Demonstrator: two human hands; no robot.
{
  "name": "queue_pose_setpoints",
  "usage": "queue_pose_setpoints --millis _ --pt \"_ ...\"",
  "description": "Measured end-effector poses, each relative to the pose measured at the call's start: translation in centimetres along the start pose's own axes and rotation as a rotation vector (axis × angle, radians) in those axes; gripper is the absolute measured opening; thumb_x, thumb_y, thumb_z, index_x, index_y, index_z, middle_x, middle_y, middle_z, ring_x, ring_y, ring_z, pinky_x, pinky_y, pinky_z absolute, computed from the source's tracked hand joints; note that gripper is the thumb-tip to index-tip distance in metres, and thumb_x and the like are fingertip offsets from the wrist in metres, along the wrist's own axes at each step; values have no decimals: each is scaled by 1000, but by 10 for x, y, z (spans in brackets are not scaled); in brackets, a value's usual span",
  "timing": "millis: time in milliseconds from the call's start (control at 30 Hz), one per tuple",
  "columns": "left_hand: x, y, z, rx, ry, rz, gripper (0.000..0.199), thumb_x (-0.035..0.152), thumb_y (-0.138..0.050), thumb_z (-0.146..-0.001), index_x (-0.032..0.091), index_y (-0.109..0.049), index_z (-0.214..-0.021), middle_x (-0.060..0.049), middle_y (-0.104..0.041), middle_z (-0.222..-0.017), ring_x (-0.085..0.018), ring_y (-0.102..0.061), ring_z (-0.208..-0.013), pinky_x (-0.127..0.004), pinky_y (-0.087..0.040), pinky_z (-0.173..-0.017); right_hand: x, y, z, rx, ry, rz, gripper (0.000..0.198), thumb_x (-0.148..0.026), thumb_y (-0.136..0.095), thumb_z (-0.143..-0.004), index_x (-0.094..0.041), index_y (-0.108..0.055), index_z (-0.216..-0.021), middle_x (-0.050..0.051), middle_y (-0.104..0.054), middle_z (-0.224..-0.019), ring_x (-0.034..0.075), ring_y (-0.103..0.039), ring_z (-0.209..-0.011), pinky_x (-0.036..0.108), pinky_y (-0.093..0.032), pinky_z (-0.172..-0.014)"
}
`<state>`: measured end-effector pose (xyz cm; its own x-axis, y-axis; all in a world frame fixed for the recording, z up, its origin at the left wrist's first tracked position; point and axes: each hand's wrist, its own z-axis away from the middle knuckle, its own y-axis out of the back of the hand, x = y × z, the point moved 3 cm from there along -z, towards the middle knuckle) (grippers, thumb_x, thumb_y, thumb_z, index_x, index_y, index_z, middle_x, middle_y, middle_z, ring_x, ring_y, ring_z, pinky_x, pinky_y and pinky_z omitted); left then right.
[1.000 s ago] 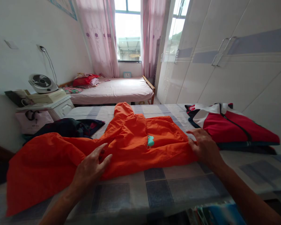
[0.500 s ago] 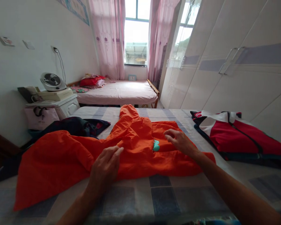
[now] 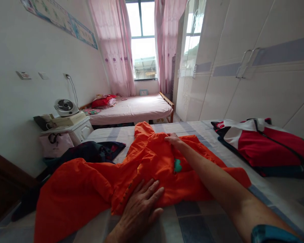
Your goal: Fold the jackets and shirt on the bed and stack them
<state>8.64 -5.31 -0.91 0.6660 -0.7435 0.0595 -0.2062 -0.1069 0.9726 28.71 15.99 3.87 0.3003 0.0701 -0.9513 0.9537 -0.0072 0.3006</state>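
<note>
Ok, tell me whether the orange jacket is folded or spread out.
Partly spread: the orange jacket lies rumpled across the bed, one side draped off the edge.

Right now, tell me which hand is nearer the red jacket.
Right. The right hand reaches across the orange garment, closer to the red jacket; the left hand presses its near edge.

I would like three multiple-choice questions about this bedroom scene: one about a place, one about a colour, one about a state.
1. Where is the right hand?
A. on the fan
B. on the far part of the orange jacket
C. on the wardrobe handle

2. What colour is the small patch on the jacket?
A. teal
B. yellow
C. white

3. How is the left hand?
A. clenched in a fist
B. lifted in the air
C. flat, pressing the jacket's near edge

Answers: 1 B, the arm reaches across to the hood end. 2 A, it reads teal against the orange. 3 C, the fingers lie spread on the cloth.
</note>
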Motion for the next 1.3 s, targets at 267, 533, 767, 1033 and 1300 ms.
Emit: queue_pose_setpoints --millis 267,533,767,1033,1300 --pt "-3 -1 2 33 48 -9 56 48 -44 -88 33 -30 -141 -2 -39 -145 -28 -36 -132 -56 -24 -108 -59 61 62 -201 304 -394 22 -24 -68 -63 -22 -66 -85 0 -68 -84 16 -62 -80 30 -48 -79" --pt "-2 4 2 231 108 46 30 30 -47 -89 24 -59 -116 -4 -65 -116 -21 -58 -107 -40 -42 -96 20 131 149 -175 70 198 26 -36 -58 -77 -18 -67 -93 8 -65 -106 24 -59 -102 37 -45 -90" --pt "-21 30 5 563 387 -247 44 32 -59 -80 11 -53 -118 -19 -55 -121 -31 -52 -110 -45 -42 -91 2 102 214 9 225 659 50 -50 -53 -80 -25 -53 -123 8 -55 -128 25 -53 -115 39 -43 -96" --pt "-48 25 -8 361 463 -48 29 18 -43 -87 22 -63 -108 -4 -60 -96 -16 -60 -81 -25 -49 -64 19 89 209 19 564 1041 31 -17 -42 -90 -22 -61 -113 5 -65 -116 20 -56 -110 38 -40 -94" --pt "-32 26 0 326 220 -142 25 11 -45 -83 19 -63 -68 -5 -58 -82 -18 -55 -74 -31 -48 -67 27 104 208 21 664 1063 27 -14 -43 -88 -24 -66 -98 1 -68 -106 19 -56 -109 37 -38 -96"
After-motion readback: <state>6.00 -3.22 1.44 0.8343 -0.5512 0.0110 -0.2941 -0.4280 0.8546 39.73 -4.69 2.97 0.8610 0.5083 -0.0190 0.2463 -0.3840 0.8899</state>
